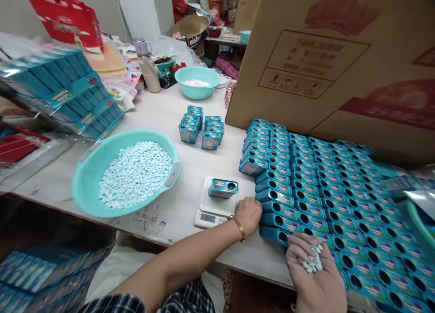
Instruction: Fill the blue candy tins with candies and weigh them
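My left hand (249, 214), with a bracelet at the wrist, is curled against the near-left edge of the blue tins (277, 207). Its fingertips are hidden, so I cannot see whether they hold anything. Palm up, my right hand (316, 276) cups several pale blue candies (313, 264) under bent fingers, over the front tins of the block. One blue tin (222, 188) with a round dark opening on top stands on a small white digital scale (206, 209), whose display is lit. Many more candies (136, 172) lie in the turquoise basin (84, 190) at left.
Two short rows of tins (210, 138) stand mid-table. Behind them is a second turquoise basin (197, 92) with pale pieces. A large cardboard box (288, 55) walls off the back right. Plastic-wrapped tin packs (68, 91) and a beige flask (149, 73) stand at left.
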